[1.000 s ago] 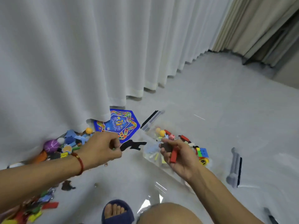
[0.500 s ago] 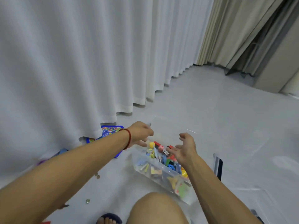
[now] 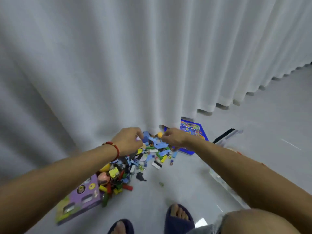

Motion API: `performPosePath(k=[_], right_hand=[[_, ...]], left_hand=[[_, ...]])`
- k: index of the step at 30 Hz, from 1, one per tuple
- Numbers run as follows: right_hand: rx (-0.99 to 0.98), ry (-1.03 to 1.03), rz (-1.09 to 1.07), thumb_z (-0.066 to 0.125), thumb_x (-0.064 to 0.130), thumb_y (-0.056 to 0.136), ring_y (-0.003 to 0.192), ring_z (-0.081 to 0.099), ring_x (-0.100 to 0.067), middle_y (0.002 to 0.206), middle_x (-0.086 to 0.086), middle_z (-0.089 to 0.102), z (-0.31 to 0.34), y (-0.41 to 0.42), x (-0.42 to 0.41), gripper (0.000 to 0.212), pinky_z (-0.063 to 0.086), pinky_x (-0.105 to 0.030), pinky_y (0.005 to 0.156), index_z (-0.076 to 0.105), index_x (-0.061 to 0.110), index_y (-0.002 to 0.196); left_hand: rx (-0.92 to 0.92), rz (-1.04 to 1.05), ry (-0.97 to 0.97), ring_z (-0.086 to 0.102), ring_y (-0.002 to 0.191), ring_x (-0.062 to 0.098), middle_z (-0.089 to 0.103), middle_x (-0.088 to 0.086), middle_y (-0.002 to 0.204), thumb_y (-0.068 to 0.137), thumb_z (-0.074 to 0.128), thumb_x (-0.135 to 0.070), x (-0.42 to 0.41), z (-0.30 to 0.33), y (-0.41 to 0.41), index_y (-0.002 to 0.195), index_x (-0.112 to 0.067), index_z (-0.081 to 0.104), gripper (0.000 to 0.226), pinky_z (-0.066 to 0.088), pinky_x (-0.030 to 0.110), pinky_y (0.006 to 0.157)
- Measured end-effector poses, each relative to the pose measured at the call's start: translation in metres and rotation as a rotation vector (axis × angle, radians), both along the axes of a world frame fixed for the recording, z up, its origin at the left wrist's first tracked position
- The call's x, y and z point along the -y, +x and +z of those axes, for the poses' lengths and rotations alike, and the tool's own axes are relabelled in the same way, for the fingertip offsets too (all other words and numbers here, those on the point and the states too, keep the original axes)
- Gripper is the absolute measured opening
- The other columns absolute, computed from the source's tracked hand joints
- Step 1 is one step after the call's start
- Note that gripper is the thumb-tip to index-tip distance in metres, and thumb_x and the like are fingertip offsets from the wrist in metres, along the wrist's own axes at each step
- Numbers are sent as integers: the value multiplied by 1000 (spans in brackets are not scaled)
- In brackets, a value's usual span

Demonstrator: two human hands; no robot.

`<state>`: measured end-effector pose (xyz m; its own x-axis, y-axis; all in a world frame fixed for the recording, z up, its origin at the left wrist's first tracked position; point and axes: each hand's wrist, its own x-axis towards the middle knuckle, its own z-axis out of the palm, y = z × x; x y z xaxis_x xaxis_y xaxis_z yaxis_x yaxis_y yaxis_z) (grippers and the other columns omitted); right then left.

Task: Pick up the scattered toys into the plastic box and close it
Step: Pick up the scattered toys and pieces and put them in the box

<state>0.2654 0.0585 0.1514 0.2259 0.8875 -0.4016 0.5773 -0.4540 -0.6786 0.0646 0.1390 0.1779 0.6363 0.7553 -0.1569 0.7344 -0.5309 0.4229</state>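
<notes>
Toys, small stiff plastic pieces in many colours (image 3: 145,159), heap on the floor by the white curtain (image 3: 152,65). Both hands curl into them: left hand (image 3: 129,141) pinches something pale, right hand (image 3: 173,137) a small orange ball (image 3: 159,134). Light and slippery, I judge; scoop handfuls.

Home room: white floor-length curtains (image 3: 152,65), pale tiled floor (image 3: 270,132), scattered toys (image 3: 135,162), slippered feet (image 3: 179,217).

Bare forearms, no sleeves. Left wrist: 1 red bead bracelet (image 3: 113,147). Feet: 2 dark navy open-toe slippers (image 3: 179,218). Right knee bare.
</notes>
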Motion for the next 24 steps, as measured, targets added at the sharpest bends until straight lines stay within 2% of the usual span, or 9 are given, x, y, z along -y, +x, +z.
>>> performPosePath(k=[2, 7, 9, 12, 16, 19, 20, 24], right_hand=[[169, -36, 149, 47, 21, 94, 82, 64, -32, 107, -24, 67, -15, -22, -28, 34, 57, -39, 74, 66, -3, 109], [387, -189, 519, 47, 22, 98, 117, 57, -35, 130, -20, 60, -67, -55, -75, 39, 48, -38, 94, 59, 1, 128], [435, -204, 629, 51, 25, 99, 122, 54, -34, 135, -17, 56, -88, -61, -88, 44, 44, -34, 93, 49, 7, 139], [488, -175, 778, 58, 26, 96, 119, 54, -33, 135, -15, 55, -122, -80, -109, 47, 46, -36, 91, 46, 10, 138], [501, -70, 865, 67, 30, 90, 117, 54, -30, 131, -11, 53, -177, -122, -135, 56, 51, -44, 93, 44, 16, 139], [518, 72, 887, 72, 36, 85, 121, 50, -31, 138, -10, 44, -217, -159, -145, 74, 51, -48, 95, 34, 17, 146], [519, 97, 867, 71, 38, 86, 123, 47, -33, 141, -11, 42, -226, -171, -147, 74, 49, -48, 97, 34, 15, 146], [553, 191, 753, 67, 29, 88, 124, 47, -34, 132, -12, 52, -252, -205, -152, 47, 43, -47, 100, 50, 11, 129]], left_hand=[[-48, -13, 88, 61, 101, 20, 66, 0, 109, 85, 62, -25, -18, -21, -29, 100, -23, 66, 16, 48, 28, 82], [-214, -26, 72, 57, 98, 25, 61, 5, 107, 84, 58, -23, -67, -87, -72, 107, -18, 62, 23, 45, 30, 80], [-250, -9, 28, 55, 99, 25, 58, 6, 111, 83, 60, -25, -82, -116, -84, 112, -19, 59, 29, 47, 32, 81], [-338, 10, -12, 54, 101, 28, 56, 8, 113, 79, 63, -30, -96, -156, -104, 116, -18, 56, 40, 48, 33, 80], [-430, -27, -22, 50, 106, 31, 50, 10, 115, 75, 67, -36, -103, -210, -128, 118, -21, 50, 49, 48, 36, 79], [-456, -19, 6, 44, 113, 33, 42, 11, 121, 80, 61, -29, -100, -238, -139, 130, -21, 43, 54, 50, 41, 82], [-458, -14, 24, 43, 112, 33, 39, 11, 123, 83, 60, -27, -99, -244, -141, 133, -19, 41, 54, 51, 42, 81], [-437, 19, 49, 42, 114, 30, 38, 13, 128, 89, 60, -21, -99, -256, -149, 134, -14, 40, 50, 45, 38, 89]])
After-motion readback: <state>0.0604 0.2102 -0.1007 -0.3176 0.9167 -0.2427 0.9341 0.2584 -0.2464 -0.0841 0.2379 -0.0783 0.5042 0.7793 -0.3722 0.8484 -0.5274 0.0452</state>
